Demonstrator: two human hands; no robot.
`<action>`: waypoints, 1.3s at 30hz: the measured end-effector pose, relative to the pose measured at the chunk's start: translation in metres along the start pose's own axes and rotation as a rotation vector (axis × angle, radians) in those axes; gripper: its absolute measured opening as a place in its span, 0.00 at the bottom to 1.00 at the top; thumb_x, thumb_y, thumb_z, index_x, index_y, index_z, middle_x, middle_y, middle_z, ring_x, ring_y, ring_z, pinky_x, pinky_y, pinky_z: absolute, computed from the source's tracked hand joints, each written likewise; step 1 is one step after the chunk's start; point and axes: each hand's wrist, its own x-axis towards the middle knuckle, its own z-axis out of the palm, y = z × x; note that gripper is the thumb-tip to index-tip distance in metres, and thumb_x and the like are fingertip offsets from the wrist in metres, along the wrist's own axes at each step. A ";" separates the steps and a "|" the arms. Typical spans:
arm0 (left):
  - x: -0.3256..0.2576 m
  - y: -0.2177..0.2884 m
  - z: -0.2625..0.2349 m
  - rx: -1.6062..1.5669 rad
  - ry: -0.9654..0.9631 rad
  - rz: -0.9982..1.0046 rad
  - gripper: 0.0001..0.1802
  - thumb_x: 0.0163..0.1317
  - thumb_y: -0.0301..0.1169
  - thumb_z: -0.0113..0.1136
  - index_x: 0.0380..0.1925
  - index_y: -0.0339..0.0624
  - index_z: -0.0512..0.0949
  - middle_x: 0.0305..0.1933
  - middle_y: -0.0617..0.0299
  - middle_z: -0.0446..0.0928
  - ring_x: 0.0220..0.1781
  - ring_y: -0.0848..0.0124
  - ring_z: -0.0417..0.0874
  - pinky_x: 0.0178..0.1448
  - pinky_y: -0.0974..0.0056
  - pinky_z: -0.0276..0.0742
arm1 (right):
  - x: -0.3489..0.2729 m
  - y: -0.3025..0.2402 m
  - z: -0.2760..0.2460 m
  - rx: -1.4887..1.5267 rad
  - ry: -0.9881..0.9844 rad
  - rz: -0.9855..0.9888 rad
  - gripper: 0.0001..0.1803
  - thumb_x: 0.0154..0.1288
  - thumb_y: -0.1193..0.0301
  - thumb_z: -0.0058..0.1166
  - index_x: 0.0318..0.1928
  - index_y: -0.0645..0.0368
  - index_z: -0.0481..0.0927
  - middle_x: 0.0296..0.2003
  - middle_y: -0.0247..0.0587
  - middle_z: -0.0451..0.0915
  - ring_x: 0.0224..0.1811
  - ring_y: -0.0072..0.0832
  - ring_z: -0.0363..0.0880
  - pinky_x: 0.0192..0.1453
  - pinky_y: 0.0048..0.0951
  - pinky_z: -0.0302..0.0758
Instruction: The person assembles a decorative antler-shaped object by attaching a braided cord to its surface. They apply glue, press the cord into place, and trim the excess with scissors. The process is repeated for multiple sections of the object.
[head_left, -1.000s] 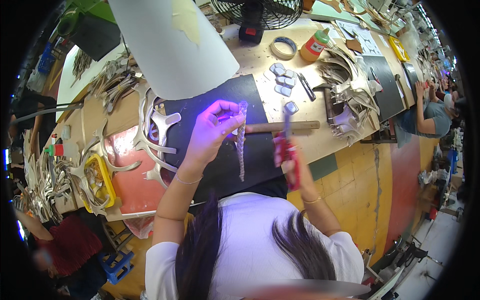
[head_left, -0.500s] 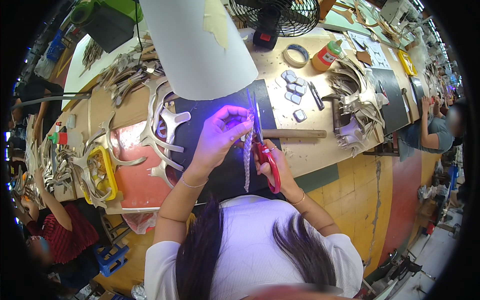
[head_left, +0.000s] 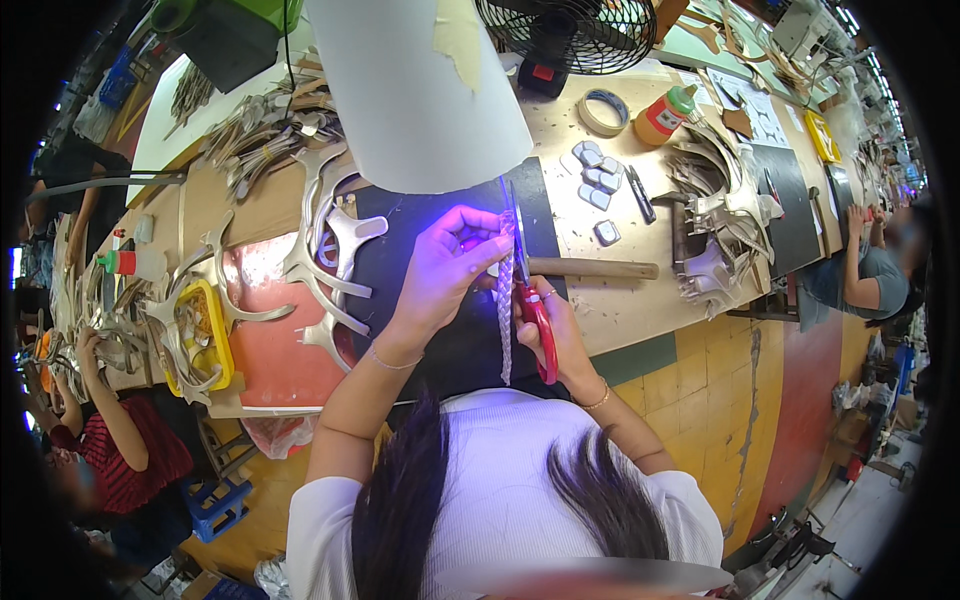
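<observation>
My left hand (head_left: 450,262) pinches the upper end of a pale braided strap (head_left: 505,330), which hangs straight down toward my chest. Around the handles of red-handled scissors (head_left: 540,330) my right hand (head_left: 560,335) is closed. The scissor blades point away from me, close beside the strap's top end, under violet light. Whether the blades touch the strap I cannot tell. Below both hands lies a black mat (head_left: 400,240). A hammer's wooden handle (head_left: 600,268) lies on the table just beyond my right hand.
A white lamp shade (head_left: 420,100) hangs over the mat, with a black fan (head_left: 570,30) behind. To the right are a tape roll (head_left: 603,111), a glue bottle (head_left: 664,116), small grey blocks (head_left: 597,180) and stacked metallic-coloured curved pieces (head_left: 715,215). Leftward stands a yellow tray (head_left: 228,345); other people work at both sides.
The scissor handles appear closer together than before, and the blades sit nearer each other. The whole view has shifted slightly; my left hand keeps its pinch on the strap.
</observation>
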 end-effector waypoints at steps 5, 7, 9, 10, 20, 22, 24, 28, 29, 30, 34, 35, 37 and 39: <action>-0.001 0.000 0.002 0.004 0.004 -0.005 0.11 0.64 0.28 0.66 0.44 0.41 0.76 0.38 0.63 0.82 0.35 0.79 0.83 0.31 0.74 0.80 | -0.004 0.002 0.000 -0.023 0.025 0.038 0.42 0.47 0.38 0.72 0.46 0.64 0.77 0.29 0.27 0.72 0.31 0.16 0.68 0.37 0.21 0.68; -0.001 0.000 0.003 0.011 0.016 -0.007 0.11 0.64 0.29 0.67 0.43 0.41 0.76 0.38 0.63 0.82 0.33 0.79 0.83 0.29 0.74 0.79 | -0.004 0.002 0.001 0.027 0.039 0.042 0.41 0.47 0.40 0.73 0.45 0.64 0.77 0.30 0.28 0.74 0.33 0.16 0.69 0.39 0.21 0.70; -0.001 0.000 0.004 0.011 0.022 -0.011 0.11 0.64 0.29 0.67 0.43 0.41 0.76 0.37 0.63 0.82 0.32 0.79 0.82 0.29 0.75 0.77 | -0.004 0.001 0.000 0.063 0.044 0.046 0.39 0.48 0.42 0.74 0.45 0.64 0.78 0.32 0.29 0.76 0.34 0.16 0.71 0.41 0.21 0.71; -0.001 0.000 0.004 0.009 0.014 -0.010 0.11 0.64 0.29 0.67 0.43 0.42 0.76 0.37 0.64 0.82 0.32 0.79 0.82 0.28 0.75 0.77 | -0.004 0.000 -0.001 0.074 0.043 0.049 0.39 0.48 0.43 0.75 0.45 0.64 0.78 0.32 0.29 0.76 0.34 0.17 0.71 0.42 0.21 0.72; 0.001 -0.002 -0.001 0.005 0.031 0.017 0.11 0.66 0.28 0.65 0.45 0.39 0.77 0.36 0.63 0.81 0.31 0.79 0.81 0.31 0.75 0.78 | -0.007 -0.005 -0.004 0.082 0.045 0.142 0.33 0.51 0.44 0.74 0.39 0.59 0.76 0.24 0.24 0.72 0.20 0.10 0.68 0.21 0.16 0.63; 0.000 0.002 -0.003 0.069 0.015 0.017 0.12 0.66 0.28 0.64 0.48 0.38 0.78 0.36 0.63 0.81 0.31 0.80 0.81 0.31 0.75 0.77 | -0.005 -0.006 -0.010 0.084 0.011 0.083 0.41 0.51 0.34 0.65 0.44 0.62 0.76 0.26 0.25 0.70 0.21 0.12 0.68 0.23 0.16 0.65; -0.003 0.013 -0.013 0.193 -0.042 -0.043 0.13 0.67 0.28 0.64 0.50 0.36 0.79 0.36 0.63 0.80 0.30 0.81 0.79 0.31 0.75 0.76 | -0.004 -0.009 -0.025 -0.019 -0.069 0.066 0.52 0.49 0.24 0.55 0.49 0.64 0.74 0.29 0.27 0.68 0.26 0.14 0.68 0.28 0.17 0.67; -0.002 0.035 -0.029 0.527 -0.179 0.072 0.14 0.63 0.26 0.68 0.47 0.35 0.79 0.34 0.63 0.79 0.28 0.82 0.74 0.28 0.75 0.68 | -0.013 -0.015 -0.056 -0.019 -0.257 0.149 0.45 0.52 0.29 0.61 0.46 0.63 0.77 0.26 0.23 0.67 0.25 0.13 0.64 0.29 0.18 0.61; -0.001 0.039 -0.030 0.495 -0.215 0.075 0.14 0.61 0.25 0.69 0.45 0.36 0.78 0.34 0.63 0.79 0.27 0.81 0.74 0.28 0.75 0.68 | -0.015 -0.016 -0.059 -0.047 -0.291 0.156 0.45 0.52 0.29 0.61 0.46 0.63 0.77 0.26 0.23 0.67 0.26 0.13 0.64 0.30 0.19 0.62; 0.000 0.042 -0.030 0.469 -0.241 0.069 0.14 0.60 0.24 0.70 0.43 0.37 0.77 0.33 0.62 0.79 0.27 0.81 0.74 0.28 0.75 0.68 | -0.017 -0.017 -0.062 -0.074 -0.325 0.161 0.46 0.51 0.29 0.61 0.46 0.63 0.78 0.26 0.23 0.67 0.26 0.13 0.64 0.30 0.19 0.62; 0.002 0.059 -0.030 0.509 -0.281 -0.056 0.22 0.54 0.22 0.73 0.41 0.42 0.69 0.33 0.60 0.80 0.28 0.80 0.76 0.27 0.76 0.68 | -0.020 -0.024 -0.065 -0.103 -0.406 0.211 0.40 0.51 0.36 0.68 0.44 0.63 0.79 0.26 0.22 0.68 0.27 0.13 0.64 0.32 0.18 0.62; 0.002 0.062 -0.029 0.510 -0.309 -0.083 0.23 0.54 0.21 0.73 0.42 0.43 0.68 0.33 0.60 0.80 0.28 0.80 0.76 0.27 0.77 0.68 | -0.020 -0.027 -0.065 -0.094 -0.419 0.219 0.39 0.51 0.38 0.70 0.44 0.62 0.79 0.26 0.22 0.68 0.27 0.12 0.64 0.32 0.18 0.62; 0.002 0.067 -0.028 0.554 -0.311 -0.120 0.23 0.54 0.21 0.73 0.43 0.42 0.67 0.33 0.60 0.80 0.30 0.80 0.77 0.26 0.76 0.68 | -0.019 -0.031 -0.068 -0.131 -0.443 0.247 0.37 0.50 0.40 0.72 0.43 0.62 0.80 0.26 0.21 0.68 0.27 0.12 0.63 0.31 0.18 0.61; 0.002 0.069 -0.027 0.570 -0.327 -0.120 0.24 0.54 0.21 0.73 0.43 0.42 0.67 0.33 0.60 0.80 0.31 0.79 0.78 0.26 0.76 0.69 | -0.018 -0.034 -0.069 -0.145 -0.454 0.265 0.36 0.49 0.41 0.73 0.42 0.62 0.80 0.25 0.21 0.68 0.26 0.11 0.63 0.30 0.17 0.61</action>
